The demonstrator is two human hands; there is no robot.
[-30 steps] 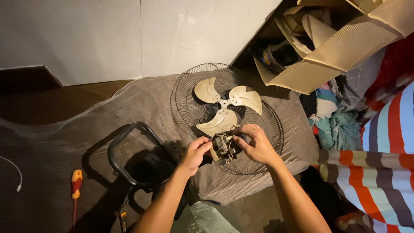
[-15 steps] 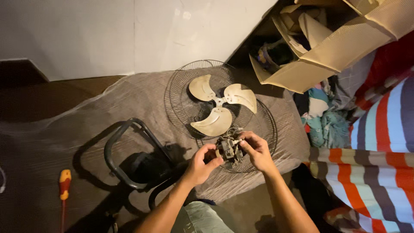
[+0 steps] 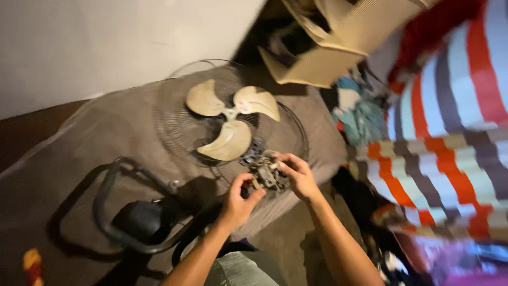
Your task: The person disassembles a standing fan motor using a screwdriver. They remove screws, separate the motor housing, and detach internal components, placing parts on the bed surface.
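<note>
**Both hands on a small fan part**

The frame is blurred. Just below centre, the left hand (image 3: 239,200) and right hand (image 3: 296,175) hold a small greyish part (image 3: 266,175) between them. The left hand's fingers (image 3: 248,182) curl in against the part's lower left side; the right hand's fingers (image 3: 281,165) pinch it from the upper right. Both grips are closed on it, though the exact contact points cannot be made out. The part sits over the lower edge of a wire grille (image 3: 174,124), just beside a three-bladed propeller (image 3: 230,119) lying on that grille. At lower left is a black stand (image 3: 137,222) on a grey cloth (image 3: 106,132).
</note>
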